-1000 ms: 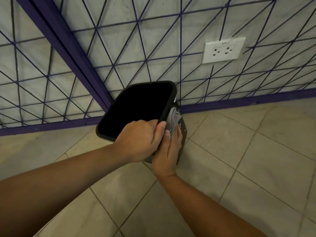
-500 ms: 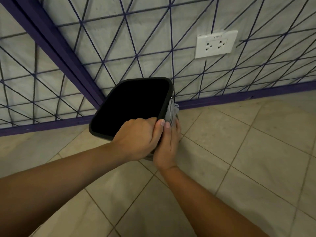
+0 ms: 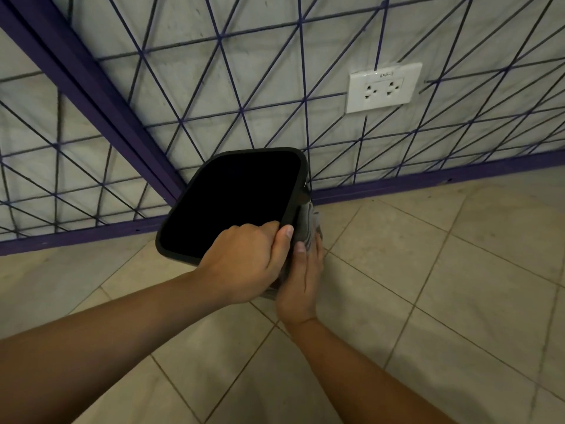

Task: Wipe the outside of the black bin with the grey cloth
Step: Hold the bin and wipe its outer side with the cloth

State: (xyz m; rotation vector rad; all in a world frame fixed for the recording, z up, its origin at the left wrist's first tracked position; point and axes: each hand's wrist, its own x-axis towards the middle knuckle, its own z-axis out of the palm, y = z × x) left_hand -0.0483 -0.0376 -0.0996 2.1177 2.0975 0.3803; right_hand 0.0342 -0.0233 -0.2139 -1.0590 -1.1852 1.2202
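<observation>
The black bin (image 3: 301, 175) stands on the tiled floor by the wall, its dark open mouth facing up at me. My left hand (image 3: 244, 264) grips the near rim of the bin, fingers curled inside and thumb on the corner. My right hand (image 3: 302, 280) lies flat against the bin's right outer side and presses the grey cloth (image 3: 308, 223) onto it. The cloth bunches up above my fingertips, just under the rim. Most of the bin's side walls are hidden by my hands.
A pale wall with purple diagonal lines and a thick purple bar (image 3: 91, 96) rises behind the bin. A white double socket (image 3: 382, 87) sits on the wall to the right. Beige floor tiles (image 3: 443, 270) spread right and toward me.
My right hand and the cloth have slid up the bin's right side toward the rim. The left hand keeps its grip on the rim.
</observation>
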